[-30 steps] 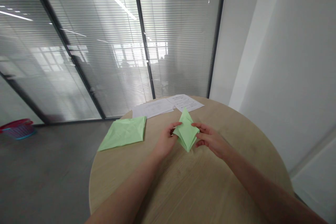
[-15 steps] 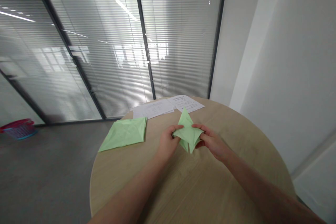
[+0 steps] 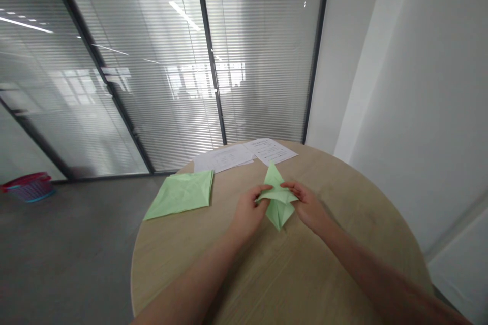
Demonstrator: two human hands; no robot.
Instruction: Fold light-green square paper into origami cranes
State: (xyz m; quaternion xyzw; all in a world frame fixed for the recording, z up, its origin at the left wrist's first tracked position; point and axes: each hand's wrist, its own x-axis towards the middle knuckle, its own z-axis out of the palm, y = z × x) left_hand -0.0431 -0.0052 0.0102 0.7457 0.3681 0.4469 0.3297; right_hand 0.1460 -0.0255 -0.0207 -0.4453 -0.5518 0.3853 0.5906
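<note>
A folded piece of light green paper (image 3: 279, 208) is held just above or on the round wooden table, one pointed end away from me and another toward me. My left hand (image 3: 249, 210) pinches its left side, thumb and fingers closed on a side flap. On the opposite side, my right hand (image 3: 307, 204) grips the right flap the same way. The middle of the paper bends outward as a curved fold between the two hands. Some fingertips are hidden behind the paper.
Larger folded green sheets (image 3: 183, 193) lie at the table's left edge. Printed white papers (image 3: 229, 156) rest at the far edge of the wooden table (image 3: 305, 279). A red and blue basket (image 3: 30, 188) stands on the floor. Glass partition behind, white wall (image 3: 427, 86) to the right.
The middle flap of the green paper has bent down into a curved fold, and its near end now shows as one closed point. Both hands have shifted slightly right.
</note>
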